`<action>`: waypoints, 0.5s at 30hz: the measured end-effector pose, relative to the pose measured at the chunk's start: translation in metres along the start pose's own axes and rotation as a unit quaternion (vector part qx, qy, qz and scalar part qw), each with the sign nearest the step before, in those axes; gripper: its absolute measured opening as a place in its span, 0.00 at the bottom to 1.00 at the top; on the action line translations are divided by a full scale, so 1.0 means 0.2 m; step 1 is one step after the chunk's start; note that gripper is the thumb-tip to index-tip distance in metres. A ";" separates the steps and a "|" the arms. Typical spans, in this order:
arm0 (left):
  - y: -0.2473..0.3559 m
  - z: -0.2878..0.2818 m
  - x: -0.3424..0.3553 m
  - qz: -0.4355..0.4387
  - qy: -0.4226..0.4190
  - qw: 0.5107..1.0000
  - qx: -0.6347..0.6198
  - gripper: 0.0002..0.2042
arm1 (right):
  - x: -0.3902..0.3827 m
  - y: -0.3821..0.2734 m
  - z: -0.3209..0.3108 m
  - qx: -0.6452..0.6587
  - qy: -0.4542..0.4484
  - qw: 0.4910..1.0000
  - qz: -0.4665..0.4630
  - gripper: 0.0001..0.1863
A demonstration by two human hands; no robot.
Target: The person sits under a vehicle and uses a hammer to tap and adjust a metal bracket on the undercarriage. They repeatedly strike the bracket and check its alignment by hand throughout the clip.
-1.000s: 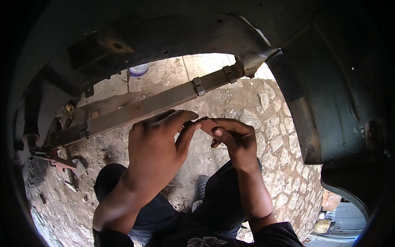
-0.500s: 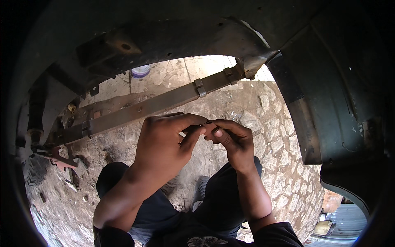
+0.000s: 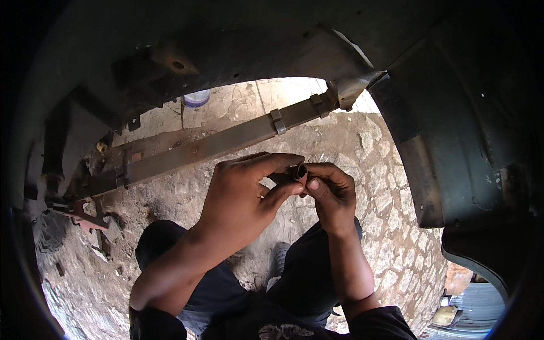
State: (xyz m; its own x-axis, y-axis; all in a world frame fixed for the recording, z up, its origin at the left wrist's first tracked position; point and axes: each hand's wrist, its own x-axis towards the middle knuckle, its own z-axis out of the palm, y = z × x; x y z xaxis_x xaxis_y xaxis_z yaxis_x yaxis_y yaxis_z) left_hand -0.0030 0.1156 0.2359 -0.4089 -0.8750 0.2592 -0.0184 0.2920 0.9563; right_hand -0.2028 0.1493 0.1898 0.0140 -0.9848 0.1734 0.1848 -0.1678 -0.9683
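Between my fingers is a small curled reddish-brown piece of what looks like sandpaper point(image 3: 302, 177), its dark inner side showing at the top. My left hand point(image 3: 243, 184) pinches it from the left with thumb and fingers. From the right, my right hand point(image 3: 334, 198) grips its other side, thumb pressed against it. Both hands are close together above my knees and hide part of the piece. Beyond them, a long brown metal leaf spring point(image 3: 198, 147) with clamps slants across, apart from my hands.
Dark vehicle bodywork point(image 3: 470, 130) arches overhead and down the right side. A shock absorber point(image 3: 54, 144) hangs at left, above a reddish metal stand point(image 3: 89, 218). Uneven stone ground point(image 3: 379, 221) lies below. A white and purple container point(image 3: 196, 99) stands beyond the spring.
Both hands have shifted slightly right. The piece of sandpaper, flatter before, is now curled into a tube with its opening turned upward.
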 end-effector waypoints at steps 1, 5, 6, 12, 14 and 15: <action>-0.01 0.00 0.00 0.011 -0.001 1.000 0.009 0.16 | 0.00 0.00 -0.01 -0.012 -0.011 1.000 -0.013 0.14; 0.00 0.01 0.01 0.015 -0.001 1.000 0.010 0.15 | -0.01 -0.01 0.00 -0.025 -0.016 0.999 -0.019 0.16; 0.00 0.01 0.01 0.014 0.000 1.000 0.007 0.15 | -0.01 -0.02 0.00 -0.031 -0.017 0.999 -0.026 0.16; -0.01 0.03 0.01 0.025 0.004 0.999 0.027 0.15 | 0.00 -0.02 -0.01 -0.028 -0.008 0.999 -0.027 0.13; -0.01 0.03 0.01 0.021 0.006 0.999 0.037 0.15 | 0.00 0.00 -0.03 -0.016 -0.017 0.999 -0.030 0.13; 0.00 0.02 0.01 0.018 0.001 0.999 0.038 0.15 | 0.00 0.01 -0.03 -0.009 -0.022 0.999 -0.033 0.12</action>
State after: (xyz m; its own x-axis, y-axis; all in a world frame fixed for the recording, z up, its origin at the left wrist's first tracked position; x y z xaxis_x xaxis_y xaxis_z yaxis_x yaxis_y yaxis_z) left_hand -0.0081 0.1154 0.2349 -0.4086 -0.8642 0.2935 -0.0725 0.3513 0.9335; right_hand -0.2088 0.1483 0.1876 0.0460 -0.9687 0.2441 0.1690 -0.2333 -0.9576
